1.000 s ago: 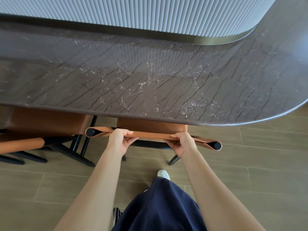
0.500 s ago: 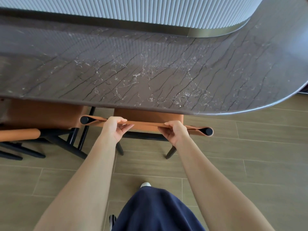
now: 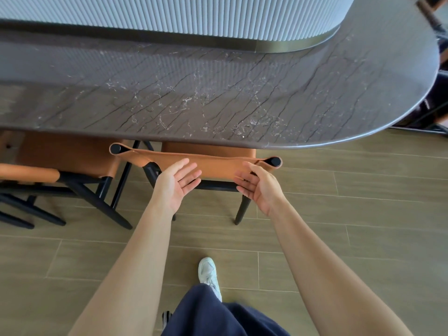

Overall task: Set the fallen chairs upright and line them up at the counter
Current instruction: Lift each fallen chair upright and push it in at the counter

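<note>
Both hands had come off the chair since half a second before. The left hand and the right hand had clasped the top of its tan sling backrest; now each grip was slack, with palms turned up and fingers spread or loosely bent, holding nothing. They hovered just beside the leather, and whether the right fingertips brushed it could not be told.

The chair stood upright, its seat tucked under the near edge of the desk, towards the rounded right end. A neighbouring chair stood just beside it on the left.

The likely trouble was alignment. The backrest ran slightly askew to the desk edge, and its left post sat close to the neighbour's seat corner. Any further shove could lock their black legs together or knock the neighbour out of line. The soft sling would also give under a push and steer poorly. Dark frames past the right end might be another chair; that was unclear.
</note>
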`<state>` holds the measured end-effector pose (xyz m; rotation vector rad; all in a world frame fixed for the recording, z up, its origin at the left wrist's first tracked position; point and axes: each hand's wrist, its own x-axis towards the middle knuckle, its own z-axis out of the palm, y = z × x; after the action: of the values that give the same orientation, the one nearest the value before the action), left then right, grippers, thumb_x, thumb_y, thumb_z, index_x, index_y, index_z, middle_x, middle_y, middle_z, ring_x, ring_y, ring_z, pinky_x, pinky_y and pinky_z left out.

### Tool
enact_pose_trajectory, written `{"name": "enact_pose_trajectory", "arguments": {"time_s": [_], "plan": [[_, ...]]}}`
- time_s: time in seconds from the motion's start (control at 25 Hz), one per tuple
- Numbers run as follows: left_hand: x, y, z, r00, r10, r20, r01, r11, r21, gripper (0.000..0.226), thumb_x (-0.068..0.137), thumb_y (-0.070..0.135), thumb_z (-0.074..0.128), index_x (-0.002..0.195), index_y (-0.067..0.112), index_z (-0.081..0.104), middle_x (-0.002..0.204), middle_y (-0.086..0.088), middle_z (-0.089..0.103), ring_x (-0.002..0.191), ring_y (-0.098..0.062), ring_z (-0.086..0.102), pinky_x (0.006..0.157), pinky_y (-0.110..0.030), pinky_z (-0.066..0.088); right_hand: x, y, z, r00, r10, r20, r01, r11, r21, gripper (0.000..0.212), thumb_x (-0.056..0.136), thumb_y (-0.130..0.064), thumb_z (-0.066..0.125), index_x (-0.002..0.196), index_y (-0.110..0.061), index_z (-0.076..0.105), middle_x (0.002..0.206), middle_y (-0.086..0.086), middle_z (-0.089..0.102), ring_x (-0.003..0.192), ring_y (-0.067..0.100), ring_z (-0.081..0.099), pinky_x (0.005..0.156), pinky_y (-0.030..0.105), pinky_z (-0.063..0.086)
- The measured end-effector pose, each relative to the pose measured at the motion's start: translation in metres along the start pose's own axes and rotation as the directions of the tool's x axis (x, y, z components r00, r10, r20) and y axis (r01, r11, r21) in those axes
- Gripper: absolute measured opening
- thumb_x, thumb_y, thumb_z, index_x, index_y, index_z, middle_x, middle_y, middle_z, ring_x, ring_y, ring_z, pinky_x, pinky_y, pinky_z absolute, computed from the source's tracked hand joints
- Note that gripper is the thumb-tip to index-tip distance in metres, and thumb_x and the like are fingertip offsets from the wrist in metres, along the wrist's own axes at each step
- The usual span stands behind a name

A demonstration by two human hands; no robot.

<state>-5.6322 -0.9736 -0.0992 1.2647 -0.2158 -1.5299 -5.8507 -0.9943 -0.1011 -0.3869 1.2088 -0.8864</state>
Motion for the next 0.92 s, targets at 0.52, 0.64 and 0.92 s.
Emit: {"name": "enact_pose_trajectory", "arguments": {"time_s": [0.52,0.64,0.92], "plan": [[-0.143,-0.098,0.079,0.976,0.175,0.129,-0.200,0.953,0.225,0.024,0.096,0.017,0.054,0.118,0.014,0.063,0.110,-0.008,0.072,0.097,-0.024,0.071,0.076,-0.033,0.059,-0.154,-0.010,-0.143,0.971,-0.239,0.018,0.238,0.971,0.010,0.024,0.098,-0.022,0.052,0.113,-0.015,0.069,0.105,0.011,0.075,0.098,0.024,0.072,0.072,0.029,0.056],[-0.161,-0.115,0.106,0.966,0.190,0.178,-0.234,0.932,0.276,0.022,0.097,0.014,0.053,0.116,0.015,0.064,0.107,-0.007,0.073,0.096,-0.023,0.072,0.075,-0.032,0.058,-0.179,-0.017,-0.178,0.956,-0.292,-0.016,0.293,0.956,0.023,0.024,0.098,-0.022,0.052,0.112,-0.015,0.069,0.106,0.011,0.074,0.099,0.025,0.072,0.076,0.030,0.056],[-0.176,-0.144,0.189,0.913,0.173,0.368,-0.299,0.898,0.321,0.024,0.095,0.012,0.051,0.115,0.012,0.064,0.104,-0.005,0.074,0.097,-0.024,0.071,0.080,-0.034,0.056,-0.218,-0.043,-0.255,0.901,-0.405,-0.156,0.414,0.910,0.030,0.024,0.096,-0.022,0.052,0.110,-0.015,0.071,0.106,0.011,0.074,0.099,0.024,0.071,0.079,0.031,0.052]]}}
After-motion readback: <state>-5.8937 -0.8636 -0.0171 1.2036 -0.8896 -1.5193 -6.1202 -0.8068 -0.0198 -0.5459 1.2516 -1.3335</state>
